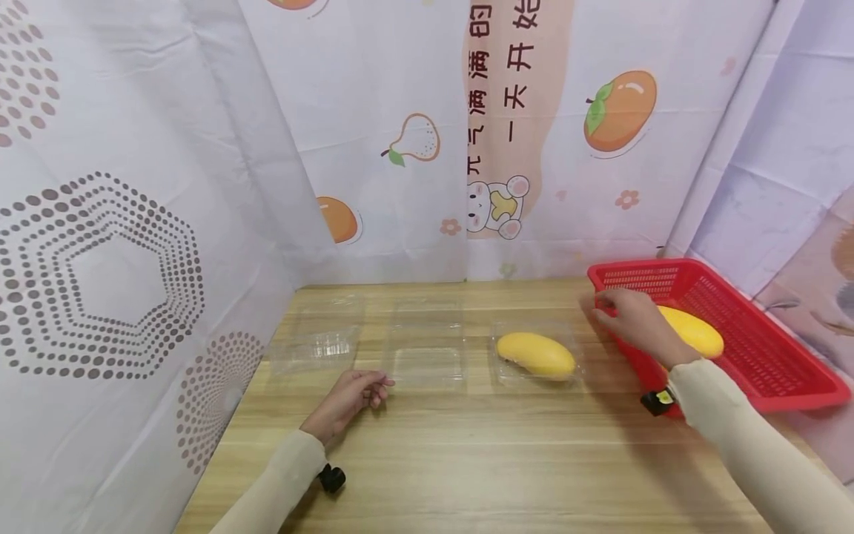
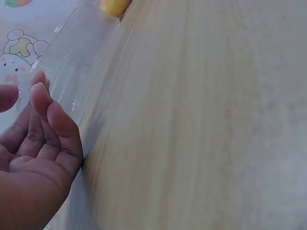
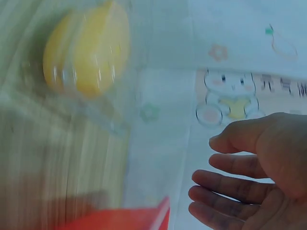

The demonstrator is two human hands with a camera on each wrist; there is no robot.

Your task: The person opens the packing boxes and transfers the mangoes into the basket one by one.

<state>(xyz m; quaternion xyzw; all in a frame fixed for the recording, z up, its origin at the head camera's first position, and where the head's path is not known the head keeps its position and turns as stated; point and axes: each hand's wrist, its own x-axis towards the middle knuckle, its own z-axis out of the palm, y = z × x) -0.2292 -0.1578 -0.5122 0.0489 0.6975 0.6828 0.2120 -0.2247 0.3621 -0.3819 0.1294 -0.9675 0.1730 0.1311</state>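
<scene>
My left hand (image 1: 352, 400) rests on the table with loosely curled fingers and holds nothing. Just beyond it is a clear plastic box (image 1: 427, 363). A yellow mango (image 1: 537, 356) lies in another clear plastic box (image 1: 500, 380), right of the middle; the right wrist view shows this mango (image 3: 88, 50) blurred. Above the near left rim of a red basket (image 1: 767, 371), my right hand (image 1: 637, 319) hovers without holding anything. Its fingers (image 3: 230, 184) are spread and slightly bent. Inside the basket a second yellow mango (image 1: 694, 332) is partly hidden behind that hand and wrist.
At the left back stands one more clear plastic box (image 1: 313, 352), its lid part raised. The wooden table (image 1: 480, 467) ends against a printed curtain (image 1: 400, 215) at the back, with cloth walls on both sides.
</scene>
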